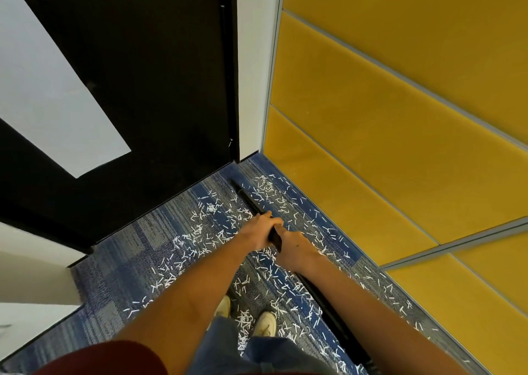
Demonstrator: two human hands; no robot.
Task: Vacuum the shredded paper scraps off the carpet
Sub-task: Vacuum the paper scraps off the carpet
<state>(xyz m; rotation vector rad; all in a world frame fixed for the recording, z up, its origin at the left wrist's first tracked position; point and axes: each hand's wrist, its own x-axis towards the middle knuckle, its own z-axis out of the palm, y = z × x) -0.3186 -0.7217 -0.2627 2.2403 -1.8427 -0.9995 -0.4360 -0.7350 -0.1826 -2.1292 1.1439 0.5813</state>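
A: Hands?
B: Left hand (258, 230) is curled round the wand (248, 200), farther up. Right hand (295, 249) grips it just behind, nearer.
A: Wand?
B: Diagonal, with its tip toward the far corner between the door (157, 89) and the yellow panels (400, 117). Hose (334, 314) runs near-right under the right arm. Can't tell if the tip touches the carpet (128, 260).
A: Scraps?
B: White scraps (200, 231) lie across the carpet on both sides of the wand, and round the shoes (265, 324).
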